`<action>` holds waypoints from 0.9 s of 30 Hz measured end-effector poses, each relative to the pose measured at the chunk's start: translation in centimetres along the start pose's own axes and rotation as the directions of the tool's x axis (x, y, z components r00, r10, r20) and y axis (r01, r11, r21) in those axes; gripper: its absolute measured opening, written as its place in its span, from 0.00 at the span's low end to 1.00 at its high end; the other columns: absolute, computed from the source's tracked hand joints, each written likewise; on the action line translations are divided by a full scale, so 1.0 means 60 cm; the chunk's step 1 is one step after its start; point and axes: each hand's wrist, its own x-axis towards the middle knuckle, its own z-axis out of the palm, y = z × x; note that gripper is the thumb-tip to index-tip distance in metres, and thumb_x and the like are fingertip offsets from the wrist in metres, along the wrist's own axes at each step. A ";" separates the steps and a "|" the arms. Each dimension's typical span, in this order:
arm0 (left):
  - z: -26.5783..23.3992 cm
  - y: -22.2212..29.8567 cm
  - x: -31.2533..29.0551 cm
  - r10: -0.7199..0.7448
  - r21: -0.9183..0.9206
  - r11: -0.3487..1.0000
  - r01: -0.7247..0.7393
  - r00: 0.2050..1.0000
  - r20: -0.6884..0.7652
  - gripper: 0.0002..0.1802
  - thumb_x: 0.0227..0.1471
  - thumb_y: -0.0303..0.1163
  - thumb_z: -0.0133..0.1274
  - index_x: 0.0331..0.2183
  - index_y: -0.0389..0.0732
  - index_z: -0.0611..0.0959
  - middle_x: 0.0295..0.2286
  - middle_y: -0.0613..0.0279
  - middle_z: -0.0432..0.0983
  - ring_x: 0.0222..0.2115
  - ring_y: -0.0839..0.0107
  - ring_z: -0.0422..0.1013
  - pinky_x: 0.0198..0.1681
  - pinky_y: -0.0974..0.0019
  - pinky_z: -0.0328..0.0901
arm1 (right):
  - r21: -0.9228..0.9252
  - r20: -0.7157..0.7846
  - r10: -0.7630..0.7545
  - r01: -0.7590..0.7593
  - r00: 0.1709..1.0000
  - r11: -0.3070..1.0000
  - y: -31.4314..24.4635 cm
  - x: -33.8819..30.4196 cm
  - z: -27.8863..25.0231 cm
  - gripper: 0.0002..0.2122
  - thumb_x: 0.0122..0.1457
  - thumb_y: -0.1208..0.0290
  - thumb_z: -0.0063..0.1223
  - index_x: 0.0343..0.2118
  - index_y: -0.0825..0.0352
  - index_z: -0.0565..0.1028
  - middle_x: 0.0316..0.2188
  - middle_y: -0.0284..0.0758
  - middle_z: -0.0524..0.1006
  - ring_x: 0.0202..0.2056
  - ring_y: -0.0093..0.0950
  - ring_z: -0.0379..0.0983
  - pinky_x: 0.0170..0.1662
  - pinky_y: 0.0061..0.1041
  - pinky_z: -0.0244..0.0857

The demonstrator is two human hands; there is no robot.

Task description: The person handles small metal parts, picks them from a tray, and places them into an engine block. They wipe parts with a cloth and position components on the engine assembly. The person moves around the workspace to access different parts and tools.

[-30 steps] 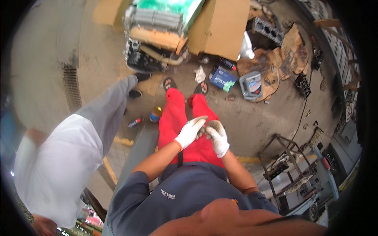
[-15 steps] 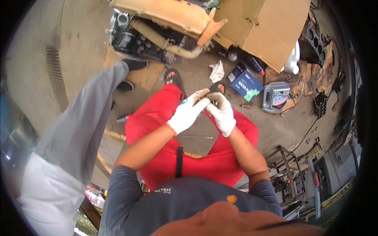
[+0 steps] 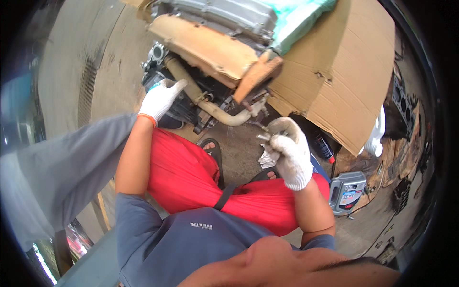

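Left hand (image 3: 160, 103) out over the near-left side of the engine (image 3: 185, 111), thumb side lifted toward the pipe (image 3: 210, 108); contact cannot be confirmed, and most of the fingers are hidden, so spread or closed, cannot tell. Right hand (image 3: 289, 153) in front of the body, thumb and fingers pinching a small silver piece (image 3: 263, 137); its exact kind too small to read. Piece held in the air, just right of the pipe's bent end, over the cloth (image 3: 268, 158), apart from the engine. Progress, as judged from how things lie: piece picked up and in hand, not seated anywhere; pipe runs along the engine's near face, tan panel (image 3: 205, 48) above it, silver cover (image 3: 217, 19) behind. Whether the pipe is fastened at both ends does not show. Left over: placing or setting down the piece; how many others remain, no telling. Edges: box (image 3: 346, 76) sits right of the engine, its near edge just beyond the right hand and the tightest limit there. A can (image 3: 325, 149) lies under that edge, jug (image 3: 346, 191) farther right. On the left, a co-worker's grey trouser leg (image 3: 71, 167) comes close to the left forearm, leaving little elbow room. Best open room: the floor (image 3: 239, 143) between the pipe's bend and the sandals (image 3: 213, 152), a gap wide enough for the right hand to move leftward. Knees bound it on the near side.
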 end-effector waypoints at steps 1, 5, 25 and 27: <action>0.011 0.013 0.004 0.002 0.056 0.998 0.001 0.998 -0.055 0.42 0.57 0.62 0.55 0.49 0.27 0.81 0.43 0.44 0.83 0.47 0.57 0.78 0.53 0.62 0.67 | 0.153 0.036 0.008 -0.013 0.999 0.988 -0.010 -0.022 0.014 0.17 0.57 0.72 0.62 0.47 0.70 0.73 0.31 0.32 0.76 0.25 0.17 0.71 0.27 0.18 0.64; 0.046 -0.037 0.025 -0.001 -0.264 0.964 0.000 1.000 -0.002 0.44 0.54 0.62 0.60 0.48 0.23 0.81 0.39 0.49 0.83 0.39 0.63 0.76 0.47 0.63 0.68 | 0.235 0.090 -0.002 -0.020 0.996 0.972 -0.021 -0.066 0.027 0.18 0.60 0.73 0.60 0.51 0.71 0.71 0.32 0.35 0.77 0.27 0.20 0.73 0.30 0.18 0.67; 0.085 0.010 0.025 -0.170 -0.274 0.945 0.180 0.984 0.060 0.29 0.48 0.66 0.65 0.23 0.48 0.82 0.14 0.66 0.72 0.08 0.76 0.54 0.13 0.69 0.47 | -0.037 0.137 -0.146 0.152 0.980 0.988 0.043 -0.052 0.042 0.14 0.57 0.72 0.59 0.45 0.71 0.79 0.35 0.36 0.81 0.36 0.22 0.76 0.42 0.22 0.71; 0.094 0.019 0.019 -0.170 -0.259 0.950 0.175 0.985 0.042 0.31 0.47 0.68 0.65 0.22 0.48 0.80 0.13 0.67 0.69 0.08 0.75 0.54 0.13 0.68 0.48 | 0.000 0.144 -0.118 0.119 0.983 0.993 0.043 -0.062 0.042 0.15 0.57 0.72 0.59 0.46 0.71 0.79 0.35 0.37 0.81 0.38 0.23 0.77 0.44 0.22 0.71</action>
